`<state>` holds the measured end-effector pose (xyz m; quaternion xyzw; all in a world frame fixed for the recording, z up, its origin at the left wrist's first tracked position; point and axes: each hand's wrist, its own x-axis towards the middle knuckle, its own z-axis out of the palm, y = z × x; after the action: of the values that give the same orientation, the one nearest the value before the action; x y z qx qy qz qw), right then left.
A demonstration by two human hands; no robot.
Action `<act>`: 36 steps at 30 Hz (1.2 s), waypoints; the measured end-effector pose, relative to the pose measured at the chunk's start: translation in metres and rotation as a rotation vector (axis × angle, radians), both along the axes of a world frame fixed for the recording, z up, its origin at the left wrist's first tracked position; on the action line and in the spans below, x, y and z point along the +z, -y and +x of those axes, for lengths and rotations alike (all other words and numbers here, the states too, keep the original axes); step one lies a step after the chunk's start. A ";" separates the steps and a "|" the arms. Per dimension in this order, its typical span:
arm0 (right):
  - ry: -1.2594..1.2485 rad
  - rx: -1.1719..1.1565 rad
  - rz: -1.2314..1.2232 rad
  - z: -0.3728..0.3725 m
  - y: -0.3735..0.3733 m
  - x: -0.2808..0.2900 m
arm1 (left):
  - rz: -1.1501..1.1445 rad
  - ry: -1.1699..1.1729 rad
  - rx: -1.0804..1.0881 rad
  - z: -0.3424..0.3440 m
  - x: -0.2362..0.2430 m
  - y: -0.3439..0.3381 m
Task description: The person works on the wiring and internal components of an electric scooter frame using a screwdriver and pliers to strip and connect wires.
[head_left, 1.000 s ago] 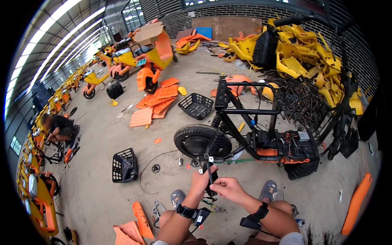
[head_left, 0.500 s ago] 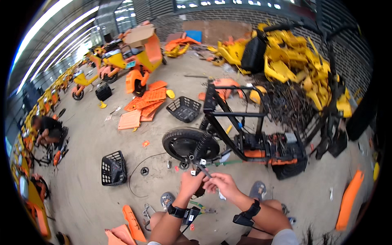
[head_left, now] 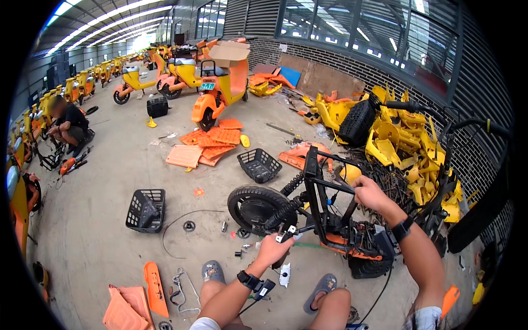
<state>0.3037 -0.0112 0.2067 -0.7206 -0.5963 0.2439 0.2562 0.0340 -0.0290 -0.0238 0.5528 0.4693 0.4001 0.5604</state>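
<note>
A stripped black scooter frame [head_left: 312, 168] stands before me, with its rear wheel [head_left: 242, 212] and coil shock absorbers toward the left. My right hand [head_left: 371, 193] is closed around the upper tube at the frame's right side. Low down beside the wheel, my left hand [head_left: 271, 250] has its fingers closed at a dark part with a small silver bracket. What exactly it grips is partly hidden by the hand. Right of the wheel, wiring and an orange panel [head_left: 352, 250] sit low in the frame. Beneath my left hand lies a white piece [head_left: 285, 274].
Black baskets [head_left: 146, 212] [head_left: 259, 165], a sprocket [head_left: 189, 226], a cable and orange panels [head_left: 157, 289] lie on the floor. Yellow body panels [head_left: 407, 135] are heaped at right. Orange-yellow scooters [head_left: 223, 82] stand behind. Another person [head_left: 70, 124] squats at far left.
My hands were together on a grey bar-shaped tool near the wheel axle. The right hand has moved up and right to the frame tube; the left stays low. My view has tilted up.
</note>
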 end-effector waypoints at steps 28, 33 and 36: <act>1.172 0.298 0.273 -0.051 -0.101 -0.038 | 0.043 -0.076 0.004 -0.022 0.028 0.010; 1.154 0.329 0.237 -0.064 -0.098 -0.028 | 0.049 -0.067 -0.007 -0.022 0.028 0.009; 1.219 0.334 0.179 -0.076 -0.098 -0.024 | 0.025 -0.086 -0.002 -0.017 0.028 0.007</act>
<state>0.2279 0.0867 0.1831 -0.6031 -0.7574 -0.2241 -0.1112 0.0175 -0.0364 0.0040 0.5771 0.4874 0.3812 0.5330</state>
